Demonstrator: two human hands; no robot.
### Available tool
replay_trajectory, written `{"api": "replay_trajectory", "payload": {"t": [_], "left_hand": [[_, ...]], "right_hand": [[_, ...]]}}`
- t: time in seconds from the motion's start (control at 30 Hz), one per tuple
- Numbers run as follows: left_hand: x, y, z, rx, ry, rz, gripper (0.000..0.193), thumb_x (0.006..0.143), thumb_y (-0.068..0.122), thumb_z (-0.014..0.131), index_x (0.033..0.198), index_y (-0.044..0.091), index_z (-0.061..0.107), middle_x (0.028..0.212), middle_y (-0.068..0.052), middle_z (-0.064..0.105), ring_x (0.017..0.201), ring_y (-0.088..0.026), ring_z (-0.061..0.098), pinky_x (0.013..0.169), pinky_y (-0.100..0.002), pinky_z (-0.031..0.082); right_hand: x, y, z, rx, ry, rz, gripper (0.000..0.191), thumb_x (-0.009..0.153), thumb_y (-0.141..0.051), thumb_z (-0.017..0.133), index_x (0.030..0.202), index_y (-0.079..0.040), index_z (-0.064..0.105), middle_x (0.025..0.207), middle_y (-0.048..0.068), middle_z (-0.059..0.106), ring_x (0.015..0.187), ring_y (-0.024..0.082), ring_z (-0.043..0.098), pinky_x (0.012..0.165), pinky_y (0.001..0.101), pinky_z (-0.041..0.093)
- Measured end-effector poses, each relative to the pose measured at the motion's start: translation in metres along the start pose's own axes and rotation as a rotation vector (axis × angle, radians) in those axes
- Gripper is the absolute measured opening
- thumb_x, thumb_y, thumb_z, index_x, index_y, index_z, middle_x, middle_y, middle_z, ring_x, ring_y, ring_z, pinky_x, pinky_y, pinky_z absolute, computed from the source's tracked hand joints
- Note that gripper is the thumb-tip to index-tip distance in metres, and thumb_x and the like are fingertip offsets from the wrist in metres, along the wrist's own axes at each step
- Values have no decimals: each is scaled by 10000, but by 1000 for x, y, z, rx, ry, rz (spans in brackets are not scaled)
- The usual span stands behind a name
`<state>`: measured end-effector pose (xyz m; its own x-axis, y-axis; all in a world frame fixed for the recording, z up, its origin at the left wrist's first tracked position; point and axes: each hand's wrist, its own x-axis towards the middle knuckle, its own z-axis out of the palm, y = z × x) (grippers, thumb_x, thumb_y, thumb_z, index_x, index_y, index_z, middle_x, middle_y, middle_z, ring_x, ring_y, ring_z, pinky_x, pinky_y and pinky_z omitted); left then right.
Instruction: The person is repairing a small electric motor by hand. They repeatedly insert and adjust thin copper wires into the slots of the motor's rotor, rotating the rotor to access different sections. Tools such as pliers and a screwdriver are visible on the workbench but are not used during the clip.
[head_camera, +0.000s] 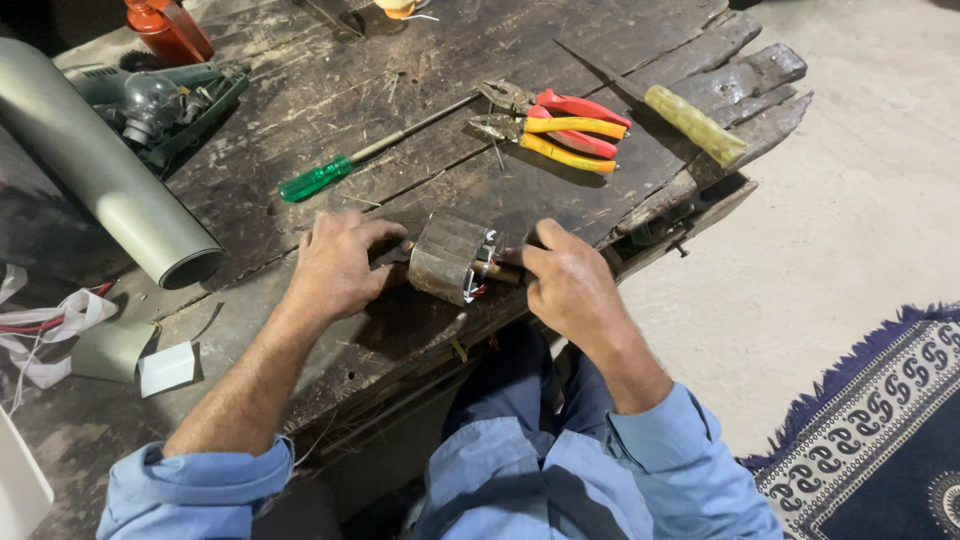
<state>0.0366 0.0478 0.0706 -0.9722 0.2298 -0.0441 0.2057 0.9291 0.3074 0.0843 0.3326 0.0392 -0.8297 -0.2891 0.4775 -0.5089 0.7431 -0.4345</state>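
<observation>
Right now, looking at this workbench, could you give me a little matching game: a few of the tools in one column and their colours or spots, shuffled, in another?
Things:
1. screwdriver
2. pliers
3. grey tube
4. metal cylinder

Descriptions:
A. between the left hand and the right hand
B. red and yellow handles
C. green handle
D. lies along the left side of the wooden bench

Pairs: 1-C, 2-B, 3-D, 4-A
</observation>
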Motion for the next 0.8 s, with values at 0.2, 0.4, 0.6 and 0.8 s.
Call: {"api": "replay_trajectory", "payload": {"t": [0.2, 0.4, 0.6, 0.8], "left_hand": [[18, -19, 10, -99, -91, 143, 488, 674, 322, 887, 1148, 293, 774, 1205, -44, 558, 1223, -303, 460, 1105, -488, 310], [34, -26, 18, -140, -130, 198, 395, 736, 297, 845, 1124, 257, 784, 1216, -27, 610, 1245, -271, 469, 1085, -515, 297], [35, -22, 24, -149, -146, 175, 302, 785, 294, 808, 1084, 253, 805, 1175, -21, 627, 1241, -267, 474, 1076, -527, 279], [36, -20, 26, -156, -97, 252, 298, 783, 235, 776, 1079, 229, 803, 1169, -32, 632, 1202, -269, 500, 1054, -492, 303]], "right_hand": [[-35, 1, -12, 51, 93, 65, 216, 784, 27, 684, 975, -51, 749, 836, 130, 541, 741, 332, 607, 624, 439, 491], [-66, 8, -12, 134, 165, 171, 150, 838, 29, 699, 959, -47, 746, 781, 121, 554, 675, 298, 602, 596, 404, 476], [-95, 15, -7, 232, 210, 208, 179, 840, 51, 663, 984, -22, 739, 904, 94, 685, 737, 230, 682, 629, 335, 534], [-91, -2, 1, 373, 74, 247, 318, 896, -17, 675, 1211, -5, 633, 1026, 131, 703, 857, 214, 729, 728, 310, 590]]}}
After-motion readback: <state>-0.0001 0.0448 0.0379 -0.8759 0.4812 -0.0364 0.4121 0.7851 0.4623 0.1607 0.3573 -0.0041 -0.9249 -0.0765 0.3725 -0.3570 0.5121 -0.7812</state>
